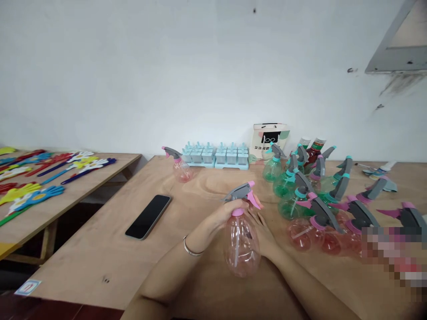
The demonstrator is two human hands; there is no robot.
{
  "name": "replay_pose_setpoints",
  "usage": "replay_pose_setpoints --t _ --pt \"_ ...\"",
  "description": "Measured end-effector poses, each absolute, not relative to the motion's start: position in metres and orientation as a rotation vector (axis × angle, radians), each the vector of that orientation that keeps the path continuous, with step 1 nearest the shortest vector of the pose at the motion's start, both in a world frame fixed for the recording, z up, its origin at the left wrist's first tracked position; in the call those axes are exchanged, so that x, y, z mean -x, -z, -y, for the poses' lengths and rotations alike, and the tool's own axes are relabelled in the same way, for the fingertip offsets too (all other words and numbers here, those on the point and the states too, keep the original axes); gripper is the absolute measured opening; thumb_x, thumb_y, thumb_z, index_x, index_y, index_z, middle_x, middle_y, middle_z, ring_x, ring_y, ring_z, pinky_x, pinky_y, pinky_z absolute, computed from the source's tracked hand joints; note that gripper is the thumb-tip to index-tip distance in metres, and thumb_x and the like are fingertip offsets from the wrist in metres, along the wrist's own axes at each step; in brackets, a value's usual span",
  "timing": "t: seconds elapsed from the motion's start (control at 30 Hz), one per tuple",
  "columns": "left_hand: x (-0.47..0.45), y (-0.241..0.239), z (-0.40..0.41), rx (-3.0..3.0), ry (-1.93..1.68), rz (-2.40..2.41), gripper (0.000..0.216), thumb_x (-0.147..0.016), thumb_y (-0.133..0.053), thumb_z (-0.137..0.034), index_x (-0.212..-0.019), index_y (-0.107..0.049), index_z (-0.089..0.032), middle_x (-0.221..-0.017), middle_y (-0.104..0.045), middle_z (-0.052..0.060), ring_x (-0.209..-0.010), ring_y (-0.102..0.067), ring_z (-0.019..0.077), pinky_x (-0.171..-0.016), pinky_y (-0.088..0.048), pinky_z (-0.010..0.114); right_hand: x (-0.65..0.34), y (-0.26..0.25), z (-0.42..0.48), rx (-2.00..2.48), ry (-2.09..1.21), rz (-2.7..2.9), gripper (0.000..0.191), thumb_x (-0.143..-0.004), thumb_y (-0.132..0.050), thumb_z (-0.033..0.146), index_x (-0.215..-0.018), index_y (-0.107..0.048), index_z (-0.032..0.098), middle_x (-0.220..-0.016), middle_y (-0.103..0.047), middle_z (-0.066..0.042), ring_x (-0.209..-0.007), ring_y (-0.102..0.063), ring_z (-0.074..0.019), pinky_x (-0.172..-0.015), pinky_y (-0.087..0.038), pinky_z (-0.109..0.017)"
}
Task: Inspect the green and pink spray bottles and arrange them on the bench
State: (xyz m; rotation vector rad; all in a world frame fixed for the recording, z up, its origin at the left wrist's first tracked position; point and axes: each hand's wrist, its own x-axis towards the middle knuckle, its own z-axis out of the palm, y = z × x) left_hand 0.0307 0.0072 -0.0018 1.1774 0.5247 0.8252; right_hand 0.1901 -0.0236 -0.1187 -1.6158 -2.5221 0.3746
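Observation:
A clear pink spray bottle [242, 249] with a grey and pink trigger head is held up before me, its straw visible inside. My left hand [230, 211] is closed around its neck, just under the head. Behind the bottle's right side is my right hand [262, 229], its bent fingers against the bottle near the trigger and partly hidden by it. Another pink spray bottle [182, 171] stands farther back on the left. To the right cluster several more spray bottles, green ones [289, 208] behind and pink ones [302, 233] in front.
A black phone [148, 217] lies left on the wooden table [86, 262]. Light-blue popsicle moulds [215, 155] and a printed paper bag [269, 144] stand along the wall. Colourful hand-shaped clappers [36, 195] cover a second table at left. A blurred patch hides the right edge.

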Motion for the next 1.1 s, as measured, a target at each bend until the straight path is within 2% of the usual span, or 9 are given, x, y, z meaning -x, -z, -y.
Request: replay_pose_setpoints --t 0.1,0.27,0.33,0.43,0.6,0.77,0.93,1.1 --pt "-0.032 0.002 -0.002 -1.242 -0.895 -0.525 0.015 -0.057 -0.056 -0.028 -0.065 -0.062 -0.018 -0.053 -0.051 -0.001 -0.047 -0.038 0.0102 -0.049 -0.03 0.025 -0.191 0.121 0.023 1.581 -0.361 2.533 0.065 -0.094 -0.049 0.042 -0.153 -0.036 0.016 -0.16 -0.031 -0.015 -0.15 -0.026 -0.0324 -0.121 -0.018 -0.058" --pt "-0.023 -0.007 -0.003 -1.426 -0.968 -0.632 0.013 -0.062 -0.054 -0.03 -0.062 -0.06 -0.018 -0.06 -0.054 0.0 -0.05 -0.036 0.0099 -0.049 -0.03 0.025 -0.191 0.126 0.023 1.578 -0.313 2.487 0.063 -0.093 -0.052 0.042 -0.151 -0.04 0.018 -0.159 -0.033 -0.014 -0.15 -0.026 -0.031 -0.121 -0.02 -0.057" --pt "-0.01 -0.014 -0.013 -1.55 -1.039 -0.765 0.011 -0.066 -0.057 -0.029 -0.069 -0.061 -0.019 -0.069 -0.059 0.0 -0.052 -0.039 0.0098 -0.052 -0.034 0.024 -0.189 0.126 0.024 1.605 -0.305 2.455 0.062 -0.093 -0.051 0.043 -0.15 -0.042 0.018 -0.16 -0.031 -0.012 -0.15 -0.027 -0.0286 -0.122 -0.019 -0.055" --pt "0.026 -0.018 -0.042 -1.718 -1.325 -1.009 0.018 -0.068 -0.062 -0.026 -0.085 -0.064 -0.019 -0.09 -0.066 0.003 -0.069 -0.054 0.0141 -0.067 -0.045 0.027 -0.188 0.124 0.026 1.616 -0.306 2.435 0.063 -0.094 -0.05 0.048 -0.149 -0.043 0.019 -0.161 -0.031 -0.01 -0.15 -0.027 -0.0269 -0.123 -0.019 -0.052" --pt "0.113 0.002 -0.099 -1.685 -1.706 -1.588 0.032 -0.072 -0.057 -0.025 -0.104 -0.061 -0.018 -0.096 -0.065 0.006 -0.075 -0.062 0.0189 -0.076 -0.052 0.035 -0.188 0.124 0.026 1.611 -0.29 2.424 0.062 -0.094 -0.047 0.05 -0.149 -0.043 0.02 -0.16 -0.032 -0.01 -0.15 -0.027 -0.0263 -0.122 -0.02 -0.053" --pt "0.174 0.033 -0.13 -1.612 -1.947 -1.775 0.038 -0.083 -0.051 -0.03 -0.117 -0.054 -0.013 -0.105 -0.064 0.011 -0.083 -0.067 0.0215 -0.082 -0.055 0.038 -0.187 0.121 0.027 1.63 -0.319 2.438 0.063 -0.094 -0.048 0.049 -0.149 -0.042 0.019 -0.161 -0.03 -0.009 -0.151 -0.025 -0.0261 -0.123 -0.019 -0.052" --pt "0.185 0.048 -0.145 -1.617 -1.927 -1.87 0.033 -0.087 -0.053 -0.033 -0.113 -0.054 -0.013 -0.11 -0.064 0.013 -0.097 -0.065 0.0243 -0.091 -0.052 0.04 -0.187 0.118 0.027 1.636 -0.329 2.435 0.063 -0.094 -0.049 0.049 -0.149 -0.042 0.019 -0.161 -0.03 -0.01 -0.151 -0.025 -0.0256 -0.123 -0.018 -0.052" --pt "0.183 0.051 -0.155 -1.548 -1.907 -1.946 0.03 -0.081 -0.06 -0.034 -0.105 -0.057 -0.015 -0.098 -0.064 0.008 -0.09 -0.062 0.0229 -0.09 -0.051 0.039 -0.188 0.118 0.027 1.62 -0.334 2.434 0.062 -0.094 -0.049 0.049 -0.149 -0.042 0.021 -0.161 -0.03 -0.009 -0.151 -0.025 -0.0248 -0.123 -0.019 -0.052"
